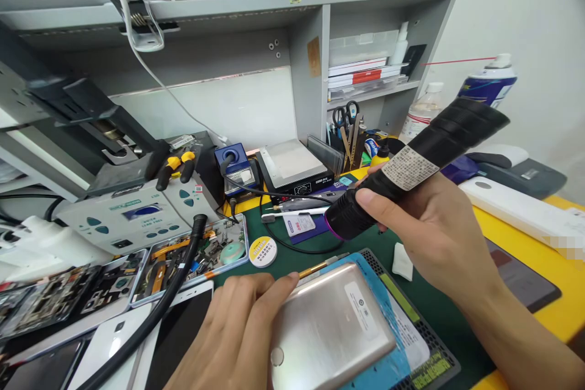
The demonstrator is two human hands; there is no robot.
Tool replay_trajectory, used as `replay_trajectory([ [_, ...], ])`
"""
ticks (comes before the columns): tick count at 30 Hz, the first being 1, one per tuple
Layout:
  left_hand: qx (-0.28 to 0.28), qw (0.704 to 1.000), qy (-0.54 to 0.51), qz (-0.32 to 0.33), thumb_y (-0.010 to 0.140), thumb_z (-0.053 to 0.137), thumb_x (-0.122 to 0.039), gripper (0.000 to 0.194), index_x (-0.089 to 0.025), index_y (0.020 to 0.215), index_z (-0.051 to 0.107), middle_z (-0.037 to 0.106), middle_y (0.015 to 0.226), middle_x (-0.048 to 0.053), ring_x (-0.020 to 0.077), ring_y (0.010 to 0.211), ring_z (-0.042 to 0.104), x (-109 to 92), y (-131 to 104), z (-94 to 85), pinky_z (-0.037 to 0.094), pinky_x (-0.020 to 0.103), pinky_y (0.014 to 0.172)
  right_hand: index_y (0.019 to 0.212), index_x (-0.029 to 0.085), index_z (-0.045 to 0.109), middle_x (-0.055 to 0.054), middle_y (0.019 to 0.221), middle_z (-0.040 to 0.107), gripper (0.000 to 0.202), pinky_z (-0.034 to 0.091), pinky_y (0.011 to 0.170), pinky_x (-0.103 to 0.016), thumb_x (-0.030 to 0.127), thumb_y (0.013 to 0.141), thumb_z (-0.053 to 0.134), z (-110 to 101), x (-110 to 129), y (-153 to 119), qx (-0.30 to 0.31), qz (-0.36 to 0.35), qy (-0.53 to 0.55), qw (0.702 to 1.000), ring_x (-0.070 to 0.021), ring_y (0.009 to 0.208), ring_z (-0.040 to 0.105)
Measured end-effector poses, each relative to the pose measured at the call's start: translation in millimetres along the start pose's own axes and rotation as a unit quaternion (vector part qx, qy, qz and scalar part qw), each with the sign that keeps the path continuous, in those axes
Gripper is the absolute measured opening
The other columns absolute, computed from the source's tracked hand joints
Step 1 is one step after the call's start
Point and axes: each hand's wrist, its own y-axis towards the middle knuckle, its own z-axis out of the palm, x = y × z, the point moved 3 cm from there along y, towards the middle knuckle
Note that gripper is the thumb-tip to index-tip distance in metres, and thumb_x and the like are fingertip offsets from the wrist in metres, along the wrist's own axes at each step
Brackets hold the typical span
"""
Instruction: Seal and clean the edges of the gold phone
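A black cylindrical tool [443, 128] with a speckled label and a purple ring at its lower end is gripped in my right hand [425, 213], tilted down to the left above the mat. My left hand [247, 323] rests at the left edge of a silver phone [329, 329], its fingers bent together around a thin gold and silver rod [315, 268] whose far end lies past the phone's top. A white sticker is on the phone's back. The phone lies on a blue pad [388, 317].
A green mat [292, 256] carries a round white-yellow tin [262, 251] and a white pad [403, 261]. Trays of small parts [235, 225] and phones are at left. A black hose [183, 274] crosses the left side. Bottles [423, 111] stand at right.
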Motion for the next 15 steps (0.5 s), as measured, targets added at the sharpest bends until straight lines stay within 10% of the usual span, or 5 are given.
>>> replay_trajectory([
  [15,0.023,1.000,-0.006,0.007,0.093,0.043,-0.029,0.033,-0.028,0.116,0.068,0.068,0.090,0.003,0.0216,0.085,0.068,6.5,1.9,4.8,0.058,0.031,0.075,0.090,0.024,0.067,-0.006,0.104,0.069,0.014,0.055,0.079,-0.039,0.035,0.087,0.074,4.2,-0.4,-0.9,0.064,0.022,0.063,0.996,-0.0266,0.092,0.064],
])
